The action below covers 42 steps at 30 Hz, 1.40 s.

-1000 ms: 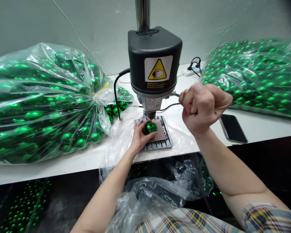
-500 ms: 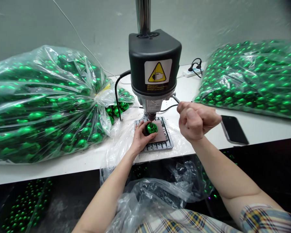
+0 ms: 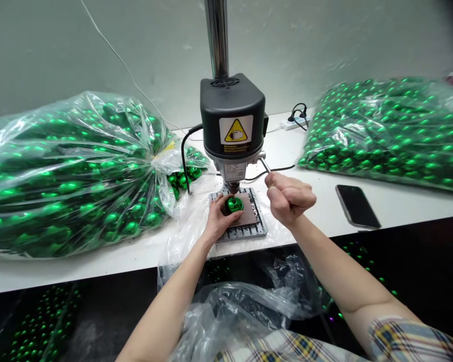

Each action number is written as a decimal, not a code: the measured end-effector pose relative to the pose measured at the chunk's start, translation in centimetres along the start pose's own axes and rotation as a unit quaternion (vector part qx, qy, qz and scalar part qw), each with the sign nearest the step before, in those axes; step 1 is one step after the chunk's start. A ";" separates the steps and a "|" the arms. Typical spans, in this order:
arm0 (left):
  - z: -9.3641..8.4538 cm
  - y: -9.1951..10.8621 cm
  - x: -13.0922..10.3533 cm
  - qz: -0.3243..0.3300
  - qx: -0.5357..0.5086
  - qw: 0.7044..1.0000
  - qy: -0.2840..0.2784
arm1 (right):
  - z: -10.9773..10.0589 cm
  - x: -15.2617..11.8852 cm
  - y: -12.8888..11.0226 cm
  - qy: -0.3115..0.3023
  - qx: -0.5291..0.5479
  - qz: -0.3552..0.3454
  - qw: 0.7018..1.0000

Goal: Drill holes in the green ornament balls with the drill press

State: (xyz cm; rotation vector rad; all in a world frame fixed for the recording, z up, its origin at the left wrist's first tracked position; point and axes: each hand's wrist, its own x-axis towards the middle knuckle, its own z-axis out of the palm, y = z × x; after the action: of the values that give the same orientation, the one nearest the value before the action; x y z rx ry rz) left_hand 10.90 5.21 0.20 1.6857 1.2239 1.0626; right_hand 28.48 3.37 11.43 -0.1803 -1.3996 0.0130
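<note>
The left hand curves its thumb and fingers around a shiny green ball, the thumb on the near side and the fingers on the far side, a grip that seems meant to stop the ball rolling or turning while leaving its top open. The ball sits on a flat pinkish pad, probably there to cushion it from the slotted metal base underneath. Dark specks lie along the pad's edge and in the slots. The chuck is right above the ball, with a thin bit reaching down to its top; whether the tip has gone in cannot be told.

The right hand is clenched around the end of a metal lever that slants out from the side of the drill head, placed so that one arm can work it well away from the bit. The head is carried on an upright steel column, which presumably holds it in line over the base.

Farther out, a tied plastic bag of green balls lies to the left, and another bag to the right, both within reach. A phone rests on the white table, beyond the right hand, and a power strip sits near the wall.
</note>
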 end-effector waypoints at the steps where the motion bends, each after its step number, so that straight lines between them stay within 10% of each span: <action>1: 0.1 0.0 0.1 0.000 -0.008 1.000 0.000 | 0.3 0.7 -0.2 0.025 -0.001 0.027 0.999; 9: -0.8 3.2 -3.2 -0.005 0.079 0.993 0.088 | 2.7 9.7 -0.1 0.123 0.037 0.300 0.945; 14: -4.2 6.3 -9.0 0.015 0.191 0.963 -0.191 | 2.6 9.8 0.4 0.133 0.059 0.314 0.938; 16: -5.9 6.5 -8.9 0.017 0.211 0.958 -0.195 | 2.4 9.4 0.5 0.129 0.064 0.301 0.943; 22: -11.3 3.3 1.8 -0.011 0.306 0.941 0.147 | 2.3 9.4 0.5 0.119 0.053 0.295 0.947; 27: -12.8 -0.1 9.5 -0.053 0.377 0.923 0.050 | 2.5 9.4 0.3 0.124 0.062 0.293 0.946; 32: -12.9 -0.6 10.3 -0.047 0.353 0.933 0.055 | 2.4 9.3 0.5 0.119 0.054 0.278 0.952; 36: -14.5 1.1 7.5 -0.086 0.056 0.984 0.147 | 2.2 9.2 0.7 0.107 0.051 0.280 0.953; 42: -14.8 4.9 0.0 -0.216 -0.359 0.906 0.051 | 2.3 9.2 0.7 0.105 0.050 0.273 0.955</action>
State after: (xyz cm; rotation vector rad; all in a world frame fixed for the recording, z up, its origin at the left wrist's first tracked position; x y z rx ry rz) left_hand -1.34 5.83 9.79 0.7597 1.0189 1.1354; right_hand 27.91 5.37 20.72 -0.4670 -1.0983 0.5091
